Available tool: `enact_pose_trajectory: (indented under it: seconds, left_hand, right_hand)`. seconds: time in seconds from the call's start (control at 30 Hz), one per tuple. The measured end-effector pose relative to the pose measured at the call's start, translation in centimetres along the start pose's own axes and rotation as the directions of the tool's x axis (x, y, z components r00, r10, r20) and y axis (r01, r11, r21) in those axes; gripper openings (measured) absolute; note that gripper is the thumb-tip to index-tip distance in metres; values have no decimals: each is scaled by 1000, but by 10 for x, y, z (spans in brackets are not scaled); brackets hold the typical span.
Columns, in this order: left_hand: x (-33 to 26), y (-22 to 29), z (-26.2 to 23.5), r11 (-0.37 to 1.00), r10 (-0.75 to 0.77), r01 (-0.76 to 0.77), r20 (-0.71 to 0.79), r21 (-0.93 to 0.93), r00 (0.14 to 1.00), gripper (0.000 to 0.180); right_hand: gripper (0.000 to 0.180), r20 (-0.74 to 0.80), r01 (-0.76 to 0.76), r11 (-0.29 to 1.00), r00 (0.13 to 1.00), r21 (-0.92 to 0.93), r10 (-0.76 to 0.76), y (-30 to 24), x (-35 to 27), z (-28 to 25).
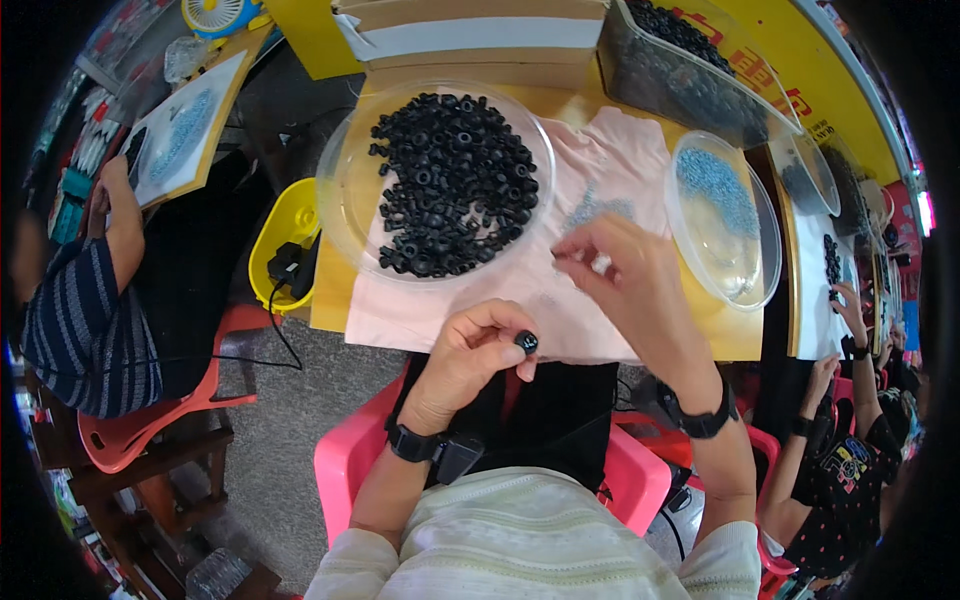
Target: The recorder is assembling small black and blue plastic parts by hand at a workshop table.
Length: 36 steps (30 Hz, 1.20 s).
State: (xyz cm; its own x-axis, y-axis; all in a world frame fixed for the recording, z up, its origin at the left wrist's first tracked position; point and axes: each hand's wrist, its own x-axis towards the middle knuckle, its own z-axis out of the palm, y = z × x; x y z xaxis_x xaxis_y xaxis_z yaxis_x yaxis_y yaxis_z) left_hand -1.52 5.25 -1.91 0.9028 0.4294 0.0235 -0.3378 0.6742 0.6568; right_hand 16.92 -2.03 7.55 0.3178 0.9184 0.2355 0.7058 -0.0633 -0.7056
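Observation:
My left hand [475,355] pinches a small black round part [526,342] between thumb and fingertips, just over the near edge of the pink cloth [400,312]. Its top face is turned up, with a pale mark or glint on it. My right hand [630,275] hovers above the cloth, thumb and forefinger brought together; whatever is between the tips is too small to make out. Beyond it lies a small heap of light blue pieces [600,208]. To the left, a wide clear round tray [345,225] holds a pile of black ring-like parts [455,185].
A clear round tub [735,285] with blue pieces [718,185] stands at right. Behind are a cardboard box [480,58] and a clear bin [660,90] of black parts. A yellow basket [268,245] hangs left. Co-workers sit at tables on both sides.

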Motion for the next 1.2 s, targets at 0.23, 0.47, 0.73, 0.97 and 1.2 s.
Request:
enact_pose_trajectory:
  seconds: [0.23, 0.47, 0.73, 0.97, 1.2]
  left_hand:
    - [3, -3, 9, 999, 28, -25, -68, 42, 997, 17]
    - [2, -5, -1, 999, 35, -35, -44, 6, 998, 20]
    - [3, -6, 0, 999, 33, -31, -52, 43, 998, 18]
    - [2, -1, 3, 999, 30, -27, -72, 30, 997, 17]
    - [-3, -6, 19, 977, 85, -41, -208, 211, 974, 24]
  right_hand:
    - [14, -35, -81, 990, 996, -115, 78, 39, -84, 4]
    - [12, -27, -214, 976, 976, 26, 215, 34, -91, -9]
    - [11, -85, -61, 991, 995, -119, 51, 36, -86, 3]
    - [12, 43, 14, 966, 999, -259, -3, 24, -88, 8]
    - [12, -145, -35, 998, 989, -59, 26, 37, -95, -5]
